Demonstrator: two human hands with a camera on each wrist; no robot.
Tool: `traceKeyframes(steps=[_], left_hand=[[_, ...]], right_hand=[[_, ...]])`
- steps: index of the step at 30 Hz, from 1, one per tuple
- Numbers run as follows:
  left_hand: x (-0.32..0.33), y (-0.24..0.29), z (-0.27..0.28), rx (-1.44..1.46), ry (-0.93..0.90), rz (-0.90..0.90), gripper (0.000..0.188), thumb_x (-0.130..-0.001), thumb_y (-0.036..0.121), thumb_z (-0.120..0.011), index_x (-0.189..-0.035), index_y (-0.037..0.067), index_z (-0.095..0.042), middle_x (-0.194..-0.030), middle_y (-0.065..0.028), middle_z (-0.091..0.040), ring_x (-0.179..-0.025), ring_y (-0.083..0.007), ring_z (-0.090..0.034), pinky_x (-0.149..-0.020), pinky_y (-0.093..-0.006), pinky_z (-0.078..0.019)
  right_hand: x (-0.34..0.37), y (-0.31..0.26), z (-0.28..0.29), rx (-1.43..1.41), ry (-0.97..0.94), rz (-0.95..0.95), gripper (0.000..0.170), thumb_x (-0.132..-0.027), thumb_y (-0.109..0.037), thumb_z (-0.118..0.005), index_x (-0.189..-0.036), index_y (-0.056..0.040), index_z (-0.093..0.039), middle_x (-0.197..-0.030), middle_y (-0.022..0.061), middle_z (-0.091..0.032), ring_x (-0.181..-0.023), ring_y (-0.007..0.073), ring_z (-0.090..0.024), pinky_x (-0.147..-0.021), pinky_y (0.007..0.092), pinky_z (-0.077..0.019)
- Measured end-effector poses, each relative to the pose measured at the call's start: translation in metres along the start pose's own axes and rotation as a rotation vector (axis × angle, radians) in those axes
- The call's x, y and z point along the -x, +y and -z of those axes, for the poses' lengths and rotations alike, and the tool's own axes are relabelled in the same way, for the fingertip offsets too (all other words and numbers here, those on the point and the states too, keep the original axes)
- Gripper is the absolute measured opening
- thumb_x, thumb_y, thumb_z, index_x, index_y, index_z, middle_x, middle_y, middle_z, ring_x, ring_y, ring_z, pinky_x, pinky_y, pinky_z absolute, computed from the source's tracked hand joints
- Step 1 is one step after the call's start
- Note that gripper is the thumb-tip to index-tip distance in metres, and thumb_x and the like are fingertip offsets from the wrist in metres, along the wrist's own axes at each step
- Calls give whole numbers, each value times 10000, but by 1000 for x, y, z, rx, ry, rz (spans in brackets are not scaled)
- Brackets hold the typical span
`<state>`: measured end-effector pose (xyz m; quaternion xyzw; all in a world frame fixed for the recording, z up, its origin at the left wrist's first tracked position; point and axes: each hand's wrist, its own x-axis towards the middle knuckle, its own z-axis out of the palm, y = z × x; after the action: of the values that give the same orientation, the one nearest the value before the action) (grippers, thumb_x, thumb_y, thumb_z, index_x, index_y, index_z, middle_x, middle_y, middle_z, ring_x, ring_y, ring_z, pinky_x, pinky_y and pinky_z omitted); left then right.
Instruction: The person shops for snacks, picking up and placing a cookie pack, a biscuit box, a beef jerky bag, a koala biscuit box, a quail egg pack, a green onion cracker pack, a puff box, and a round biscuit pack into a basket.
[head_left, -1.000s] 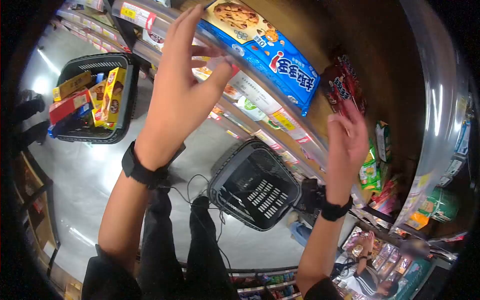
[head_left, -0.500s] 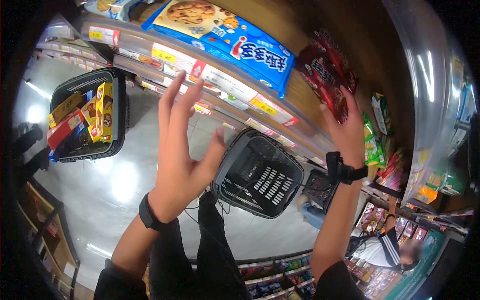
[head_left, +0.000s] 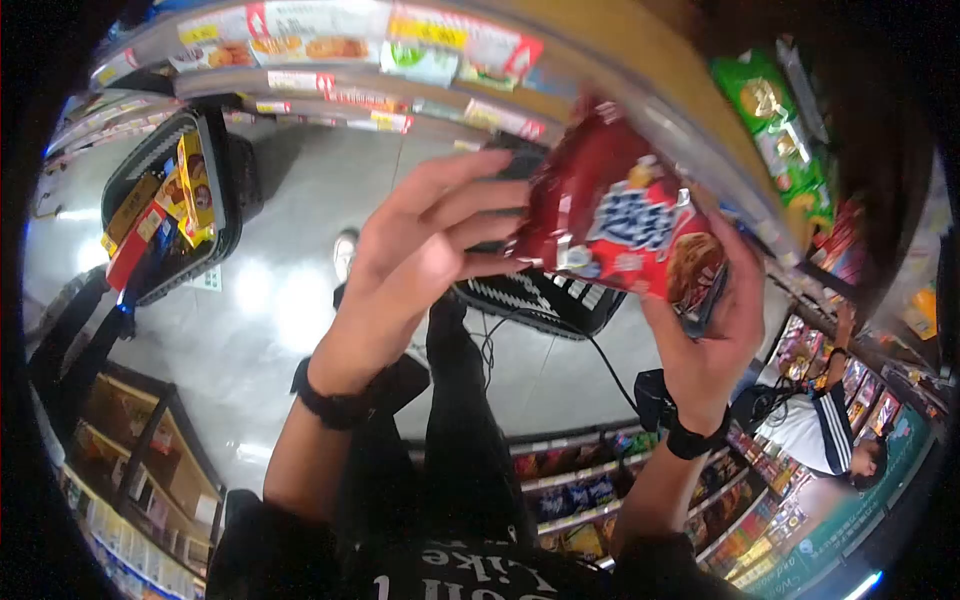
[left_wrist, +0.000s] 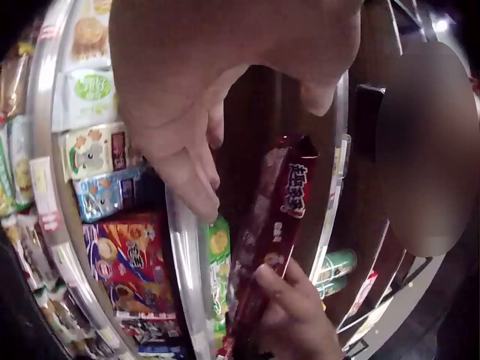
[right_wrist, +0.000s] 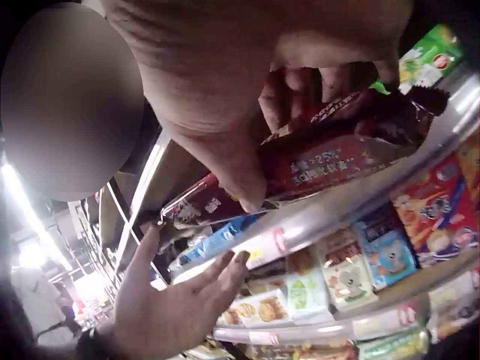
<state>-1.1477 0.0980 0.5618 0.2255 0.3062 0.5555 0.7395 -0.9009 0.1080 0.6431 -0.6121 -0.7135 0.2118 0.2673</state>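
Note:
A dark red cookie packet (head_left: 625,215) with white and blue lettering is held up in front of the shelf. My right hand (head_left: 720,310) grips it by its right end, thumb on the near side. In the right wrist view, the thumb presses the long face of the packet (right_wrist: 322,161) while the fingers go round behind. My left hand (head_left: 400,270) is at the packet's other end with its fingers spread. The left wrist view shows that left hand (left_wrist: 217,82) loosely bent, with a gap between it and the packet.
Below the packet stands a black shopping basket (head_left: 545,315), partly hidden. Another basket (head_left: 222,200) at left holds several snack boxes. Green packets (head_left: 770,120) lie on the shelf to the right. A person in a white top (head_left: 805,425) is at the lower right.
My right hand has taken the red packet off the shelf and drawn it left, towards my body. The left hand has come over to the packet's left end. The head view has shifted.

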Motion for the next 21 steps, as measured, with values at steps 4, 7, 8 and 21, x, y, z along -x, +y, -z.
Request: traceKeyframes(steps=[4,7,8,21], left_hand=[[1,-48,-16,-129,18,152,486,-925,211,-730,-1314,-12,-543,-1155,-80,-664,-1024,-122,-630,-875,-280,-524],[13,-94,-10,-299,84,281,299,-936,129,-725,-1179,-17,-632,-1016,-32,-688,-912,-67,-610,-795,-219,-489],[19,-112,-6,-338,102,330,266,-933,133,-730,-1141,-15,-654,-987,-20,-688,-889,-58,-606,-782,-212,-483],[18,-264,24,-414,289,790,334,-945,206,-700,-1211,23,-614,-1151,-80,-669,-1010,-160,-668,-879,-325,-587]], right_hand=[[43,43,6,191,-223,31,753,-671,-91,-873,-1365,-89,-579,-1315,139,-574,-1214,340,-556,-1098,461,-373],[76,71,-3,154,-259,-52,848,-671,-138,-896,-1424,-77,-510,-1377,156,-527,-1263,366,-511,-1130,497,-325],[88,84,-6,61,-255,-109,925,-702,-177,-902,-1482,-60,-418,-1420,165,-482,-1309,350,-471,-1118,471,-359],[220,260,-71,-955,-93,-1214,368,-968,-286,-681,-1223,-25,-632,-1140,76,-687,-1037,173,-672,-886,333,-562]])
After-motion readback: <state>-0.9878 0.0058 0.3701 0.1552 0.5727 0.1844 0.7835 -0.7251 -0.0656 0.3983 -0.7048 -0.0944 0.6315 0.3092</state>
